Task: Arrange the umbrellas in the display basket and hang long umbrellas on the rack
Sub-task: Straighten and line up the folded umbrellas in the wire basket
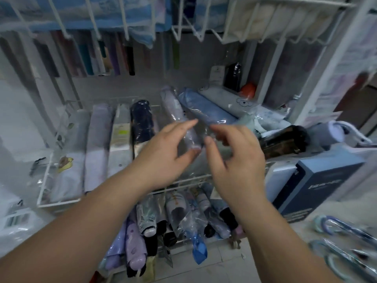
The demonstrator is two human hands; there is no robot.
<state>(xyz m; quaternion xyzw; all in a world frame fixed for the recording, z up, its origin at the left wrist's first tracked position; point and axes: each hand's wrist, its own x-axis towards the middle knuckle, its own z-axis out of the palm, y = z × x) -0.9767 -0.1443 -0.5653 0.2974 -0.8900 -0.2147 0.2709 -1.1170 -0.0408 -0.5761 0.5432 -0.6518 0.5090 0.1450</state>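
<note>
Motion blur hides whether the left hand [163, 154] or right hand [236, 160] touches the wrapped umbrella [175, 111].

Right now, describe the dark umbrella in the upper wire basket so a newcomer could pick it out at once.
Start at the white wire basket in mid-view. Folded umbrellas lie side by side in it, and the navy umbrella is just left of the left hand. Its neighbours in that row are pale lilac or white, so it is the only dark one there.

Glossy plastic sleeves [184, 117] — white wire basket [43, 186]
</note>
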